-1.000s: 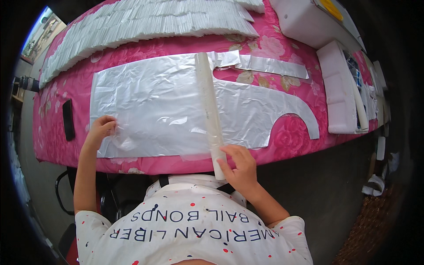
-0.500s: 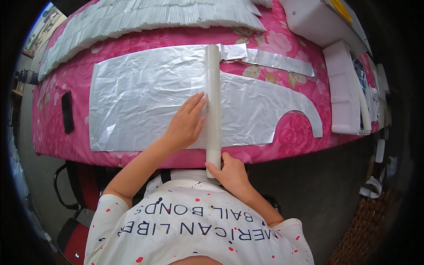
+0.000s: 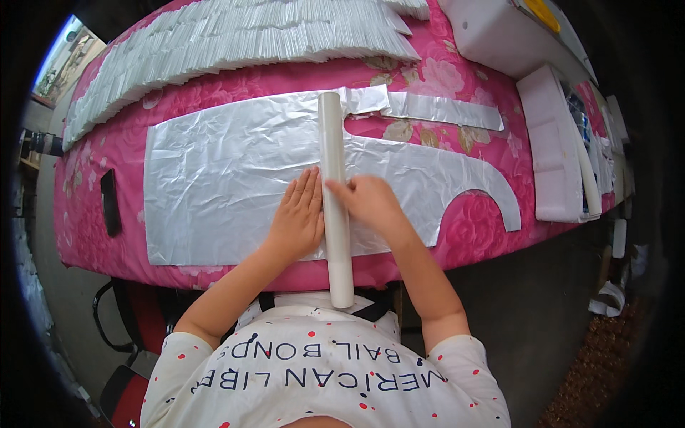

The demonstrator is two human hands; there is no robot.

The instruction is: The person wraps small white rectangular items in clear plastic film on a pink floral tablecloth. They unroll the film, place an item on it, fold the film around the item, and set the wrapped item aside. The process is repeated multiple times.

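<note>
A long pale roll (image 3: 332,135), perhaps of wound plastic film, lies across a crinkled silvery plastic sheet (image 3: 221,171), its near end jutting past the table edge toward my lap. My left hand (image 3: 298,217) is spread flat on the sheet, fingers stretched out along the roll's left side. My right hand (image 3: 369,203) is at the middle of the roll from the right, fingers curled and thumb lying over its top; it is slightly blurred. Right of the roll, the sheet has a curved cut-out and a narrow strip (image 3: 446,110) along its far side.
Rows of stacked, folded white pieces (image 3: 235,36) line the table's far side. A flat black object (image 3: 110,203) lies at the left on the pink floral tablecloth (image 3: 85,235). White foam boxes (image 3: 548,150) stand at the right. Red-and-black chairs (image 3: 135,307) are at lower left.
My right hand has left the roll's near end and moved up to its middle. My left hand stays flat beside the roll. The whole view has shifted slightly.
</note>
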